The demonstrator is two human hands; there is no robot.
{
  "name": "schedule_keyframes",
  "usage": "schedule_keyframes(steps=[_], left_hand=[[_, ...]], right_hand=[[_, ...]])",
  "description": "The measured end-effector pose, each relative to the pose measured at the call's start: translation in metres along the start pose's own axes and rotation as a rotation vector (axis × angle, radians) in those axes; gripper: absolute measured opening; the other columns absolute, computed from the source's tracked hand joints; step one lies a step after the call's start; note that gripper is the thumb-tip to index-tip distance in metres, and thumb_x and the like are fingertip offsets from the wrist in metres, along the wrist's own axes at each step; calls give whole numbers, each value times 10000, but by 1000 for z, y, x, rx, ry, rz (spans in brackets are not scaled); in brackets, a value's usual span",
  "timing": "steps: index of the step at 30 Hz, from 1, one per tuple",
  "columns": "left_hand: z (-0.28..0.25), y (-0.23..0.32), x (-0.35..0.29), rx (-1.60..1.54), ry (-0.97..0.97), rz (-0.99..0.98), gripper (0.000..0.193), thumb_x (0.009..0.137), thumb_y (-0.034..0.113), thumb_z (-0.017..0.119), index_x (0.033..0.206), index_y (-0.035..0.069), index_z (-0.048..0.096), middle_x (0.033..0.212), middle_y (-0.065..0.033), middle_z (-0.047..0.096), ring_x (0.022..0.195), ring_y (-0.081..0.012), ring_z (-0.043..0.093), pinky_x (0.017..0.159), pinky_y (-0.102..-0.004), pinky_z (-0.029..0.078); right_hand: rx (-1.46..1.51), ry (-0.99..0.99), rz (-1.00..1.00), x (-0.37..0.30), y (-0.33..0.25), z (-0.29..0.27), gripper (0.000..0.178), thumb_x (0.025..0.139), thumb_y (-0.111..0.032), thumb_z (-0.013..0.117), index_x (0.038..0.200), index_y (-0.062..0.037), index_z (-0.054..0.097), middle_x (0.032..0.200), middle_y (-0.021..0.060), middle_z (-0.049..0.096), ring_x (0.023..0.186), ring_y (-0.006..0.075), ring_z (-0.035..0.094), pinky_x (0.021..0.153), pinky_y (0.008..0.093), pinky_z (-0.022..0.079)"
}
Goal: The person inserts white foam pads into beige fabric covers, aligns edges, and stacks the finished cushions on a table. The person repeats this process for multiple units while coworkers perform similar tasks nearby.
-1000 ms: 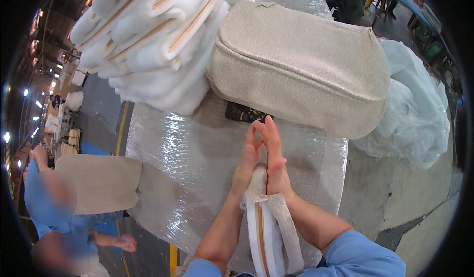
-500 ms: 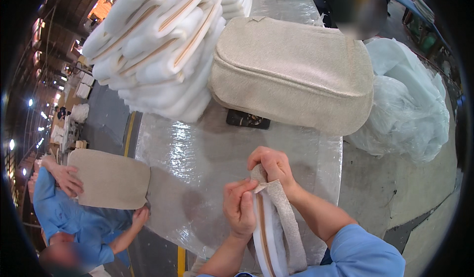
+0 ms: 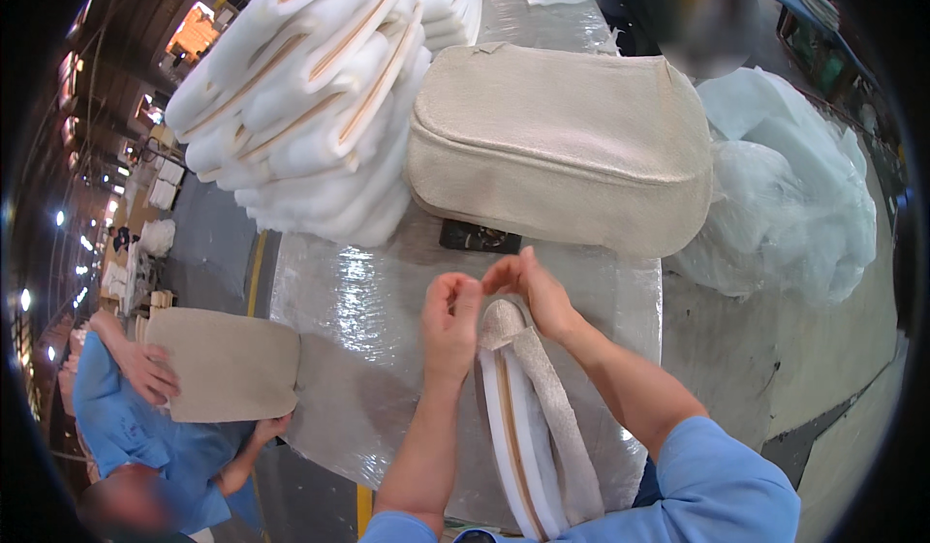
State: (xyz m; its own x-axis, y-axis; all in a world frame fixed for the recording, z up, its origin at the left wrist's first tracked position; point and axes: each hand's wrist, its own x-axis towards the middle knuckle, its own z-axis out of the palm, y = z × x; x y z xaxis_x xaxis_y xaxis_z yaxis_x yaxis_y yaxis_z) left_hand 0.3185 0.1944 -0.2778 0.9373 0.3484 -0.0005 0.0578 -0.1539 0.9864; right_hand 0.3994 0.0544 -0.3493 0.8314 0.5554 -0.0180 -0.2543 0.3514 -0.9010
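A beige fabric cushion cover (image 3: 550, 398) stands on edge against my body. It is drawn over the far end of a white padded insert (image 3: 499, 427) with a tan foam layer along its middle. The insert's long side shows through the cover's opening. Just beyond the covered end, my left hand (image 3: 449, 330) is raised, fingers loosely curled and apart from the fabric. My right hand (image 3: 533, 293) hovers beside it, fingers bent toward the left one. Nothing shows in either hand.
A finished beige cushion (image 3: 562, 146) lies across the plastic-covered table (image 3: 368, 349), above a black flat item (image 3: 480, 237). White padded inserts (image 3: 300, 97) are piled at far left, a clear plastic bag (image 3: 775, 194) at right. A co-worker (image 3: 160, 407) at left holds another beige cushion (image 3: 232, 364).
Both hands have let go of the cover's far end and moved up and away from it. The fabric now wraps the insert's tip. The co-worker's cushion has shifted slightly.
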Motion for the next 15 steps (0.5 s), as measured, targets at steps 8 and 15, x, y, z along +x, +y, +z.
schedule_keyframes(steps=[8,15], left_hand=[[8,20,-48,-229,-236,89,292,1074,76,559,1361,29,589,1598,-173,467,1483,-263,435,1237,-399,312],[-17,59,-92,-228,-138,161,324,1077,83,536,1390,17,592,1489,-187,589,1418,-256,508,1219,-400,355]], right_hand=[[35,-52,159,-4,12,22,827,1115,-684,280,1058,10,725,998,78,727,960,196,647,950,355,504],[427,31,469,-36,49,51,841,1085,-730,328,1313,-5,689,1231,113,705,1117,217,641,1045,366,490]])
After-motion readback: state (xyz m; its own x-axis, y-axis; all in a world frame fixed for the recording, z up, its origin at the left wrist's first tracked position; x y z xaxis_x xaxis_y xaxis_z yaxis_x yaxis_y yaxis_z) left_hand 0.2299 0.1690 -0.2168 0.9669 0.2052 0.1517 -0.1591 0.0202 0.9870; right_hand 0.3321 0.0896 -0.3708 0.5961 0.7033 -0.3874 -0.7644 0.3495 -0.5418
